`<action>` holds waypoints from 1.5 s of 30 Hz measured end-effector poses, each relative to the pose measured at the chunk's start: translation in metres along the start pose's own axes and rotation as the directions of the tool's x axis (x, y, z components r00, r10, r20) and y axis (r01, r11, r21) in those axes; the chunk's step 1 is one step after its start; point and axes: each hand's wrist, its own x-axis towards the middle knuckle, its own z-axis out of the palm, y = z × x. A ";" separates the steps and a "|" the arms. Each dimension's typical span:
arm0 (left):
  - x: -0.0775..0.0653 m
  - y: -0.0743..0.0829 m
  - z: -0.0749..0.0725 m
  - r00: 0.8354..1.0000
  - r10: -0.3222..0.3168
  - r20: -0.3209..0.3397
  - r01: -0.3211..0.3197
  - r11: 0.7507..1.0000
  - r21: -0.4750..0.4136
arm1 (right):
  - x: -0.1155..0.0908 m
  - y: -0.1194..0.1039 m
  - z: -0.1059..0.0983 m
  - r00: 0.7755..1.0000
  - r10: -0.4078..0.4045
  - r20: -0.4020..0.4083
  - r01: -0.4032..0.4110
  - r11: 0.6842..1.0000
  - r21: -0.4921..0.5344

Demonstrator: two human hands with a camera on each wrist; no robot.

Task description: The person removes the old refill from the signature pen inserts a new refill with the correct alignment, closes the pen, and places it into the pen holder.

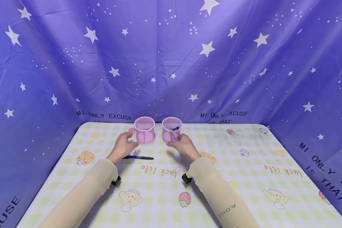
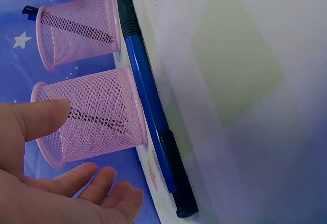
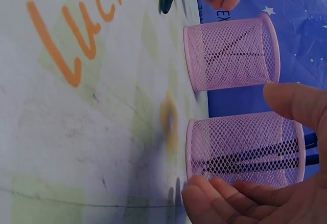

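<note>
Two pink mesh pen cups stand upright near the table's back edge. My left hand is beside the left cup, thumb and fingers spread apart; its thumb overlaps the mesh in the left wrist view. Thin dark lines show inside that cup. At the right cup, my right hand has its thumb near the rim and loosely bent fingers over the lower side. Dark pens lean inside this cup, their ends above its rim. A blue pen with black ends lies on the table in front of the left cup.
A pastel checked cloth with cartoon prints covers the table. Purple star-printed curtain hangs close behind the cups and along both sides. Black camera units sit on the wrists.
</note>
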 end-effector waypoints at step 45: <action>-0.021 -0.006 -0.011 0.945 0.230 0.234 -0.273 0.947 0.172 | -0.018 -0.030 0.049 0.902 -0.334 0.272 0.422 0.811 -0.405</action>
